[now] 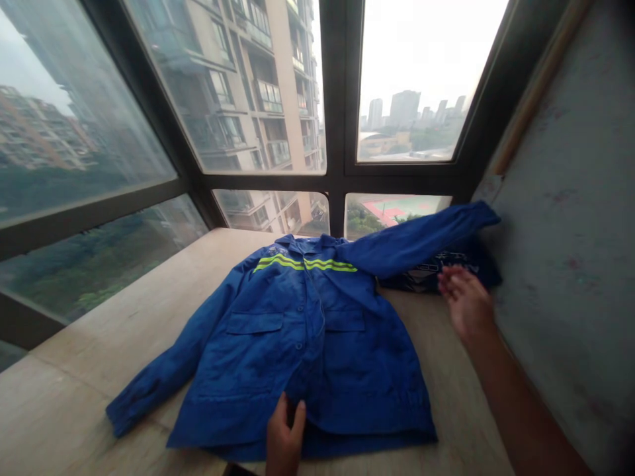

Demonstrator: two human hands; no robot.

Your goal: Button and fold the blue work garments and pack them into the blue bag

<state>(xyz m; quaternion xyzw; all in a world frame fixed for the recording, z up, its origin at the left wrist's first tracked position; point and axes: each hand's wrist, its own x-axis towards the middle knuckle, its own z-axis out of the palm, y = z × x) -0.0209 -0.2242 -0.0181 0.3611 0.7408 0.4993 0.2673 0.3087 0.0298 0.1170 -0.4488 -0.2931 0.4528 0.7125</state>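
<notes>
A blue jacket [253, 363] with yellow-green stripes across the chest lies spread on the pale stone ledge. Its sleeve on the left slants down toward the front, while the one on the right reaches up over a dark folded item with white print [421, 276]. My left hand [286, 433] is at the jacket's bottom hem near the middle, thumb and a finger apart at the cloth; whether it grips the hem is unclear. My right hand [466, 301] is raised to the right of the jacket, in front of the dark item, slightly blurred, fingers loosely bent and nothing visible in them.
The stone ledge [94, 360] runs under large windows with dark frames [337, 132]. A patterned wall [560, 264] rises close on the right, beside my right forearm. Buildings and trees show outside.
</notes>
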